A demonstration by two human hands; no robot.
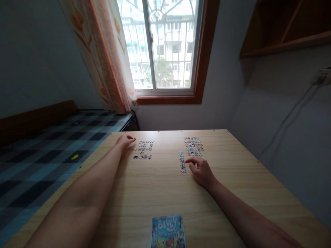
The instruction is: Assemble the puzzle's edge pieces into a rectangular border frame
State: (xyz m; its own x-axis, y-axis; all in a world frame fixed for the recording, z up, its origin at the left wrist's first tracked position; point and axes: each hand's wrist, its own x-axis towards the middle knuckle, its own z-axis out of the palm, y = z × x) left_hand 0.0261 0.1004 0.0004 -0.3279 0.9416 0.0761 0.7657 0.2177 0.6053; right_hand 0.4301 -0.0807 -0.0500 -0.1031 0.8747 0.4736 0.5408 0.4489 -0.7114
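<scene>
My left hand point(126, 140) is at the far left of the wooden table, its fingers pinched on a small puzzle piece point(134, 139). Just right of it lie loose rows of small puzzle pieces point(146, 149). My right hand point(200, 168) rests beside a narrow upright strip of joined-looking pieces point(182, 162), its index finger stretched toward the strip's right edge and its other fingers curled. Beyond that hand, several rows of pieces point(193, 145) form a block. Whether the right fingers hold anything is too small to tell.
A blue box with "Bluey" lettering point(168, 231) lies at the table's point(144, 193) near edge. A bed with a checked cover point(31, 172) stands to the left. Behind the table are a window point(170, 51) and a curtain point(103, 62); a shelf point(284, 44) hangs at right.
</scene>
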